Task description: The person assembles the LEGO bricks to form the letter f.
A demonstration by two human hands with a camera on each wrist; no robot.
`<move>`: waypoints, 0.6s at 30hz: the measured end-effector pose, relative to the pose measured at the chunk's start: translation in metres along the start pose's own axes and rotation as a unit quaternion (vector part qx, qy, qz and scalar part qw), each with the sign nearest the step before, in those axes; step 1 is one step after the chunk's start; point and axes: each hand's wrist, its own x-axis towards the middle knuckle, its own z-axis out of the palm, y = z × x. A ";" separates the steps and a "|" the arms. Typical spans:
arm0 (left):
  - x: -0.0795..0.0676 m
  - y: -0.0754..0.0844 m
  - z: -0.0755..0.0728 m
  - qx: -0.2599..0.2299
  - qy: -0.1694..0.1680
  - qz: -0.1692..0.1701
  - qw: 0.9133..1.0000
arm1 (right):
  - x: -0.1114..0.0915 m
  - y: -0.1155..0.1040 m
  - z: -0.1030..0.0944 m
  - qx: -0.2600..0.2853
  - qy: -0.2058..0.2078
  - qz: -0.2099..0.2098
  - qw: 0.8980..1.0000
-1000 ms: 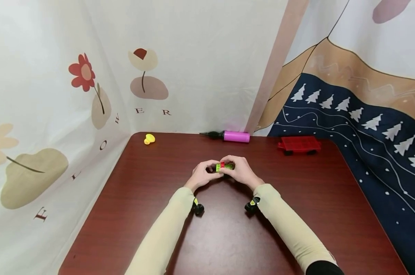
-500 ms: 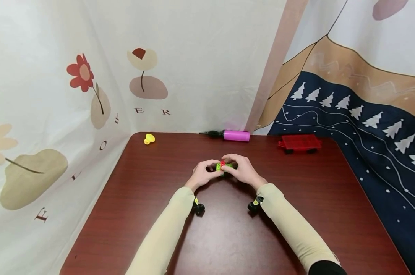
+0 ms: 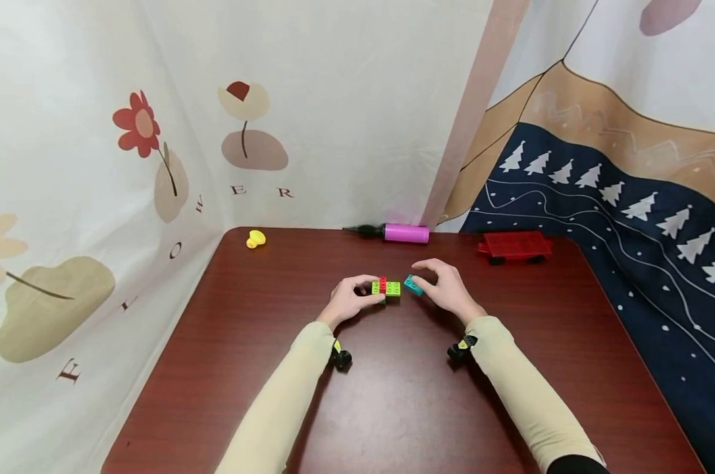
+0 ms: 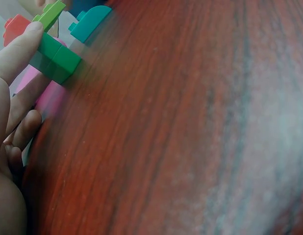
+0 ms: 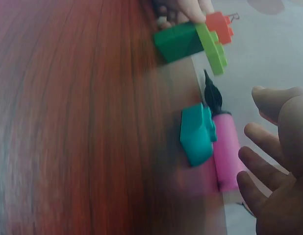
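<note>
My left hand (image 3: 347, 301) grips a small stack of toy building bricks (image 3: 394, 289) between thumb and fingers. Green bricks (image 4: 60, 61) form its base, under a lime brick (image 5: 211, 48) that juts out towards the right and a red brick (image 3: 383, 285) on top. Just right of the stack a teal brick (image 3: 413, 285) with a rounded end rests on the table, studs showing. Beside it is my right hand (image 3: 448, 286), fingers spread. In the right wrist view a gap shows between those fingers and the teal brick (image 5: 196, 134).
Along the table's (image 3: 357, 415) far edge lie a yellow toy piece (image 3: 256, 239), a pink hand pump (image 3: 406, 234) with a black nozzle, and a red toy wagon (image 3: 515, 245). A printed cloth (image 3: 345, 118) hangs behind the table.
My right hand has drawn away to the right from the brick stack, and the teal brick now shows apart from it. The left hand keeps its hold in the same place.
</note>
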 end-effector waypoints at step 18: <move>-0.001 0.001 0.000 -0.002 0.003 0.001 1.000 | 0.001 0.013 0.018 -0.069 -0.049 0.056 0.995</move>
